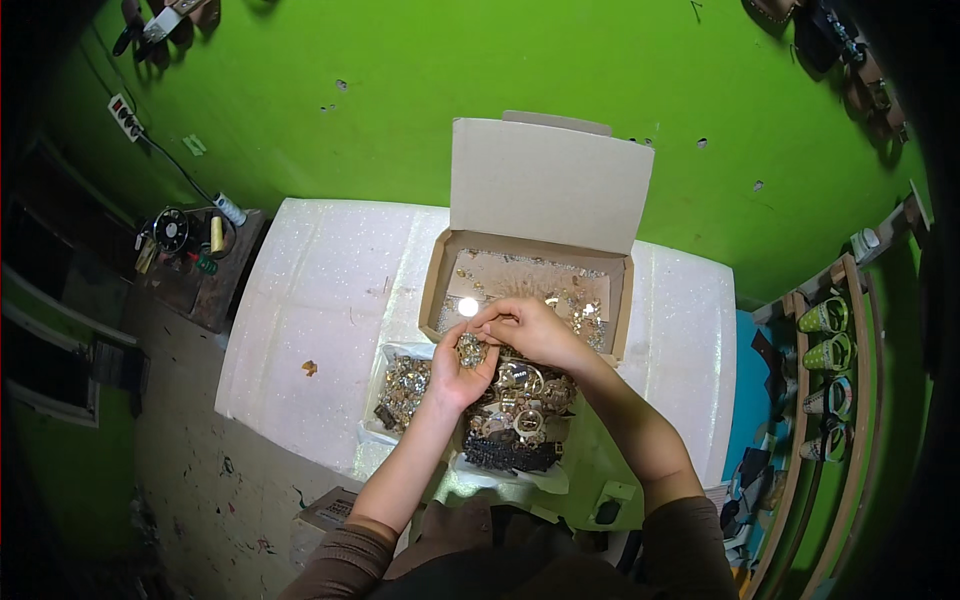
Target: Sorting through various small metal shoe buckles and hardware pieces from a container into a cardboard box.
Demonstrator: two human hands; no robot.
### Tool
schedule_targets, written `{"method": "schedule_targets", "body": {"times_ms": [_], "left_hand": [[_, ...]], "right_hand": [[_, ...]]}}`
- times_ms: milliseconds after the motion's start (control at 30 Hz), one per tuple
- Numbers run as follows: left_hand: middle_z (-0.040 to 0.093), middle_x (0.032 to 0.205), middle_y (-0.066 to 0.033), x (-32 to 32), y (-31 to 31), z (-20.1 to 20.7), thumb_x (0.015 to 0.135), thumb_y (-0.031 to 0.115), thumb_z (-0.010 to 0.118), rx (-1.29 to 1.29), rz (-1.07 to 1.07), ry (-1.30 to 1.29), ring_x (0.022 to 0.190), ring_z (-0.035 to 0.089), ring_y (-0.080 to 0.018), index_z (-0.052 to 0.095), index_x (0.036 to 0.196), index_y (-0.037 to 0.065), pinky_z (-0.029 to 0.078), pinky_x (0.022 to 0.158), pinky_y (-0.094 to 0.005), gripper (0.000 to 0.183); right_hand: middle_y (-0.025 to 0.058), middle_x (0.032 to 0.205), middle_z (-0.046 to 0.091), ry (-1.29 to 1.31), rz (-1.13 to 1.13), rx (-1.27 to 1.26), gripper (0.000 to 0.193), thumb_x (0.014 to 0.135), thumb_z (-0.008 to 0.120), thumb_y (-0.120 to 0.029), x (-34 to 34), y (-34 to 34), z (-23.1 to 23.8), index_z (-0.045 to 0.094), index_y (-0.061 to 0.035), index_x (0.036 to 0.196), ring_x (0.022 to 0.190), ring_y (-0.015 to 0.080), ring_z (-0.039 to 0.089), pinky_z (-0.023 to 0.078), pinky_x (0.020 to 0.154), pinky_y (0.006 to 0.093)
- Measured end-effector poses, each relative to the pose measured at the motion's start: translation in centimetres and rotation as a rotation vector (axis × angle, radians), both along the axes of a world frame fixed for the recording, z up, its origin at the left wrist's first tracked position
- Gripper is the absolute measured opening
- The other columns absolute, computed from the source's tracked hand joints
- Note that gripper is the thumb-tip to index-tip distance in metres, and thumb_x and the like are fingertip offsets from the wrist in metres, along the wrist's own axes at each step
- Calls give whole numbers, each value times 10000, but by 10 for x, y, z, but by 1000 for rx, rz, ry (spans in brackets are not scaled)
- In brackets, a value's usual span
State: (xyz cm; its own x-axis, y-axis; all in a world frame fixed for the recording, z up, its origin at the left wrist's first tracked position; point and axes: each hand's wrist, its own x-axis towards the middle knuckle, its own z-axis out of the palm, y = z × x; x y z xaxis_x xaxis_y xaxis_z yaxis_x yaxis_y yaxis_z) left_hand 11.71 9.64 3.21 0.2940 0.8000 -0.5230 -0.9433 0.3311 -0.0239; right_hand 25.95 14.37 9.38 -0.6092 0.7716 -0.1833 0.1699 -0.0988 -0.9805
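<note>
My left hand (460, 375) is cupped with the palm up, cradling a small heap of shiny gold and silver pieces (470, 349). Over its fingertips my right hand (528, 330) bends in a pinch; whatever its fingers hold is too small to make out. Both hands are above the near edge of an open cardboard box (427, 300), where gold and silver bits (585, 315) are scattered. A lined tray of small shiny parts (405, 388) stands beside my left wrist. Between my forearms lies a pile of metal ornaments and ring shapes (520, 395), with black beaded pieces (512, 452) at its near end.
The box's lid (550, 185) stands raised toward the green wall (380, 100). A white sparkly cover (310, 300) spreads over the table, with a small brown scrap (310, 369) at left. A side table (190, 290) holds spools; green-patterned sandals (828, 352) sit on a right-hand rack.
</note>
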Motion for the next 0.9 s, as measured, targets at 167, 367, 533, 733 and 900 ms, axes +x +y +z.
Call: {"method": "schedule_targets", "body": {"times_ms": [167,367,533,733,900], "left_hand": [[581,968,-115,-14,-28,13,873,126,475,7,95,27,936,566,-194,529,956,-23,491,848,-306,179],[566,995,-142,-40,-68,-3,870,111,472,-61,139,24,977,551,-236,530,960,-44,470,894,-319,188],[560,1010,-134,-54,-102,-11,868,115,484,-99,155,82,970,552,-226,535,962,-32,471,891,-313,182],[554,1041,-137,-68,-120,-27,879,122,469,-128,101,47,981,549,-224,535,988,-31,459,909,-315,199],[564,1054,-126,-78,-119,-25,890,133,445,-112,0,76,993,546,-211,537,1035,-19,453,915,-315,229]], "right_hand": [[93,967,605,137,-105,-78,190,838,526,-8,-2,-23,1,566,46,1015,895,136,584,482,782,238],[104,945,605,153,-201,-189,210,846,523,-16,-11,-65,-28,534,65,1040,888,129,586,480,786,215],[89,893,620,123,-253,-137,220,833,536,-53,-32,-100,-65,547,44,1031,817,112,590,472,714,215],[126,870,628,-120,-270,122,189,793,558,-73,-56,-133,-60,600,8,959,774,183,622,485,688,278],[100,807,629,-157,-367,238,184,802,563,-93,-67,-145,-55,609,-2,955,706,126,584,462,650,252]]}}
